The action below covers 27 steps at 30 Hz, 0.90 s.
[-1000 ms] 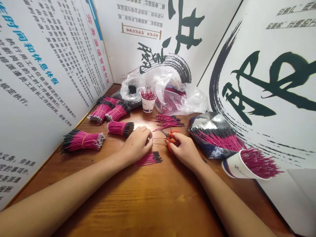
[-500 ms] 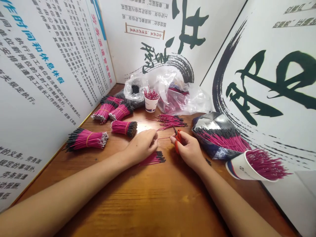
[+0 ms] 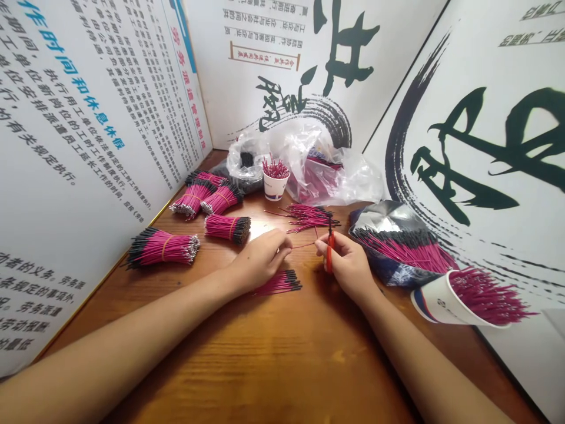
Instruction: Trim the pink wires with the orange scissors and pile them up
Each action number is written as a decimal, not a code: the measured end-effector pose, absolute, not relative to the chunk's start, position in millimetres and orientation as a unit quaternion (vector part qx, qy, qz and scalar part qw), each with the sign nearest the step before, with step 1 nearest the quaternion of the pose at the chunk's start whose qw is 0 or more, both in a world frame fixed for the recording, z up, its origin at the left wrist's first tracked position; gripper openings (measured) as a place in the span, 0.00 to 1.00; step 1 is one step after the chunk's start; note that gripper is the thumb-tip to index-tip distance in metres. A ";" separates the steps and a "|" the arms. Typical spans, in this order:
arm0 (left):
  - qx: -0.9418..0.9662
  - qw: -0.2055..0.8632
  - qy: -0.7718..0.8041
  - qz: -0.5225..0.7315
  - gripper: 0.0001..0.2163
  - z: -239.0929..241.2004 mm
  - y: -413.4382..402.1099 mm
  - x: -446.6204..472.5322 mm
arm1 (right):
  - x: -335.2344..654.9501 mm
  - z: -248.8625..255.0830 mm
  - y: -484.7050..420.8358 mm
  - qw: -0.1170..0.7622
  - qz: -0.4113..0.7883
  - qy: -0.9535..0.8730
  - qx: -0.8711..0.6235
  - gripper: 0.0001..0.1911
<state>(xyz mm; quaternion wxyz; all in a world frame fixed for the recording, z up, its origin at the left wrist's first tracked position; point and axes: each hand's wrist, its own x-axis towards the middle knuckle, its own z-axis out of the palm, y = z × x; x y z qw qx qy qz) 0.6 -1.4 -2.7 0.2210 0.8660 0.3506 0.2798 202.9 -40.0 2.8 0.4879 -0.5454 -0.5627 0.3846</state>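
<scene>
My left hand (image 3: 261,256) is closed, pinching one end of a thin magenta wire (image 3: 303,245). That wire stretches across to the fingertips of my right hand (image 3: 351,265). Wrapped in my right hand is a pair of orange-handled scissors (image 3: 330,253), seen nearly edge-on with the dark tips pointing away from me. Under and beside my left hand lies a row of magenta wires with black ends (image 3: 282,284). Just beyond both hands is a loose heap of similar wires (image 3: 309,217).
Banded wire bundles (image 3: 163,248) lie at the left. A paper cup (image 3: 276,187) of wires stands at the back beside clear plastic bags (image 3: 357,176). On the right are an open foil bag (image 3: 397,274) of wires and a tilted paper cup (image 3: 435,300). Printed panels enclose the table (image 3: 265,365).
The scissors have turned in my right hand from slanted to nearly upright and edge-on. My left hand keeps its pinch on the wire. The whole view has shifted slightly.
</scene>
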 end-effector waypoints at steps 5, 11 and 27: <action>0.898 0.194 0.296 0.263 0.07 2.2 -5.4 1.0 | 205.6 2.7 -38.1 0.486 0.394 -0.552 -0.551 0.18; 0.899 0.205 0.258 0.289 0.07 4.3 -7.8 -0.1 | 207.3 2.5 -37.8 0.496 0.450 -0.515 -0.535 0.17; 0.851 0.236 0.343 0.319 0.07 -3.7 -0.9 0.3 | 208.1 3.1 -40.1 0.508 0.412 -0.539 -0.531 0.17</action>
